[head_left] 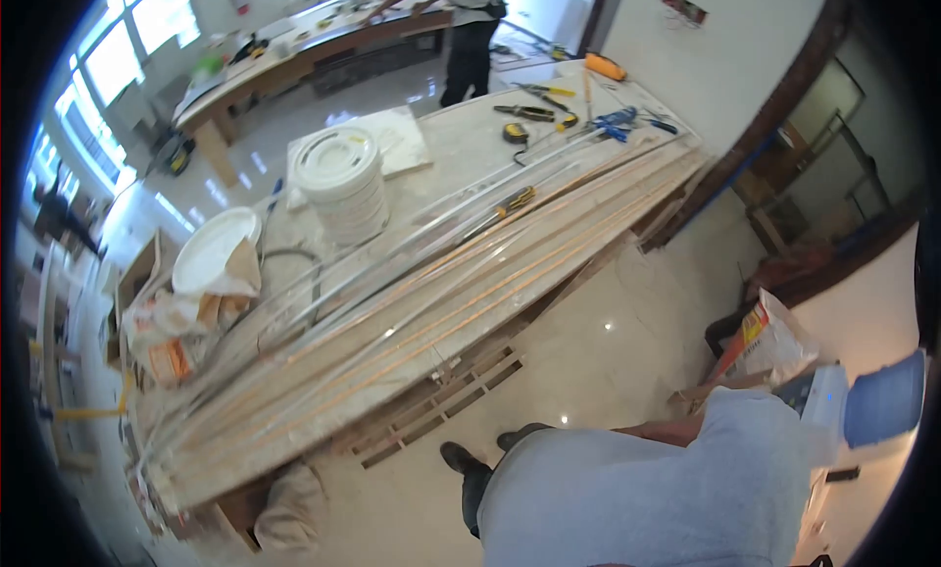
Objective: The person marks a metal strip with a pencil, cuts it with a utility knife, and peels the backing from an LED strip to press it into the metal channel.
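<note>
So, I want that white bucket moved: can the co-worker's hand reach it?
Probably not from there: the co-worker's hand is at the far table, with floor between it and the white bucket.

Pale blue shirt [647,479], black shoes [457,458]

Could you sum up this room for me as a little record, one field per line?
Left hand: out of view
Right hand: out of view
Main table: long thin strips lie along it
Screwdriver: yellow and black, lying among the strips
Tape measure: at the table's far side, near a blue-handled tool
Bucket: white, lid on, upright
Background: another person standing at a second table
Right side: blue water bottle
</note>
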The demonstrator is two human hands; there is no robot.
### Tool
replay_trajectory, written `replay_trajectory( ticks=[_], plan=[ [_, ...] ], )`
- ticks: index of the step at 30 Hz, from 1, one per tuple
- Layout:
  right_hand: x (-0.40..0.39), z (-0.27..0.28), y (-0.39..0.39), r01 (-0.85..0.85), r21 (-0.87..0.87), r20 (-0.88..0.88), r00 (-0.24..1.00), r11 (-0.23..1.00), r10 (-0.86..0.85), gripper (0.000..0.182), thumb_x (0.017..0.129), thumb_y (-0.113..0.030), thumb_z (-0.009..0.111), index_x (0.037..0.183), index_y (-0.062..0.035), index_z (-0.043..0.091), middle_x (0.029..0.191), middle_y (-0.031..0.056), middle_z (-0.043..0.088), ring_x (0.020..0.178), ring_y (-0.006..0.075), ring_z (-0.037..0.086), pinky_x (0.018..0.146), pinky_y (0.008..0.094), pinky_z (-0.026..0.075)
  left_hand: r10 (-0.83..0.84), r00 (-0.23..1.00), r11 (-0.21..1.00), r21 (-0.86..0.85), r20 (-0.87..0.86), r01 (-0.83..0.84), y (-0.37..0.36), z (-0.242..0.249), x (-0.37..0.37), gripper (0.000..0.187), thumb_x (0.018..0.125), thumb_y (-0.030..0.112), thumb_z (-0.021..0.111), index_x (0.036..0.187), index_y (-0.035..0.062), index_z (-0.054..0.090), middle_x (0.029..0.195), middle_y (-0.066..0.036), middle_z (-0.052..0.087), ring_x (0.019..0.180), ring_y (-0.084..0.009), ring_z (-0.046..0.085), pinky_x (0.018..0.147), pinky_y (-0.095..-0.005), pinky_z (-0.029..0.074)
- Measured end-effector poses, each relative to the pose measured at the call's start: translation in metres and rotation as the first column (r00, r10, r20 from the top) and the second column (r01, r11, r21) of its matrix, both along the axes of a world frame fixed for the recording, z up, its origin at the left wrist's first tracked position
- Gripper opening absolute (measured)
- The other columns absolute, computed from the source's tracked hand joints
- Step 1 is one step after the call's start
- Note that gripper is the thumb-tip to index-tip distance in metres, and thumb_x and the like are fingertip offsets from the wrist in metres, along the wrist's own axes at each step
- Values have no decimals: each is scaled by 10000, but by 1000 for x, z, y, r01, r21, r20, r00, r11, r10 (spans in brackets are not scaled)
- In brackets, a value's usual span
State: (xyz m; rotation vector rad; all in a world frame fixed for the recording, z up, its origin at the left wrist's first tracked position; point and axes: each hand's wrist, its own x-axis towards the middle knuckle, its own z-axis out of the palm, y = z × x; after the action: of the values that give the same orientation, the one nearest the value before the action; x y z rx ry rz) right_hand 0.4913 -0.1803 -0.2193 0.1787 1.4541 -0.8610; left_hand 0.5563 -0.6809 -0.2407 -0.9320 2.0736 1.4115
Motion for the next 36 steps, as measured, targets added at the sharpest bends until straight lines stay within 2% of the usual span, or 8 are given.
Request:
replay_trajectory(
  ticks=[17,25,28,29,31,32,33,36],
  plan=[
    [193,83,-92,700,43,-62,714,712,-698,654,1007,-403,687,1511,-4,569,1476,176,654,1282,263,636,1022,437,532,-485,874,872,89,20,482,-73,-11,-117,192,942,201,698,1034,54,779,922,-192,752,933,-397,744,774,-441,573],
    [128,164,-29,500,151,-272,850,853,-451,391,809,-205,805,1126,23,790,1054,158,807,945,185,716,843,371,567,-616,788,786,73,9,614,-59,33,-120,176,935,183,705,1034,58,781,921,-188,751,932,-393,744,770,-436,572],
    [126,115,65,537,44,-125,839,842,-529,346,781,-176,806,1063,25,800,1019,152,807,924,192,734,826,372,582,-659,660,681,87,-361,727,-43,75,-189,171,933,176,707,1034,60,781,920,-186,751,932,-391,744,768,-434,572],
    [120,95,112,480,28,-102,874,877,-475,346,781,-176,806,1063,25,800,1019,152,807,924,192,734,826,372,582,-835,423,528,-292,-353,798,28,180,-259,158,881,100,756,1036,72,775,952,-157,754,919,-364,740,762,-407,568],
    [105,56,184,575,-173,-427,687,800,-587,288,811,-178,766,1012,25,800,968,187,799,902,286,762,846,419,599,-758,466,649,-464,-456,603,103,223,-327,220,874,130,771,1071,37,739,1061,-203,757,1051,-395,734,842,-446,569],
    [77,42,204,410,275,-517,826,870,-225,277,816,-187,751,993,20,803,965,217,788,915,342,761,863,448,600,-698,567,710,-525,-437,470,160,266,-353,245,869,115,766,1094,21,738,1113,-230,748,1096,-436,714,923,-469,557],
    [38,38,224,219,684,-444,882,696,159,268,822,-196,736,973,14,806,962,247,777,928,397,761,879,476,602,-696,437,717,-589,-570,373,179,248,-388,284,867,117,773,1127,7,735,1155,-243,745,1104,-438,714,983,-479,545],
    [-49,7,293,430,620,-675,719,656,167,255,862,-233,705,824,15,754,890,296,723,877,482,708,809,557,562,-757,178,645,-763,-628,53,239,218,-504,369,893,113,751,1242,2,705,1315,-248,697,1243,-434,656,1072,-502,516]
  ],
)
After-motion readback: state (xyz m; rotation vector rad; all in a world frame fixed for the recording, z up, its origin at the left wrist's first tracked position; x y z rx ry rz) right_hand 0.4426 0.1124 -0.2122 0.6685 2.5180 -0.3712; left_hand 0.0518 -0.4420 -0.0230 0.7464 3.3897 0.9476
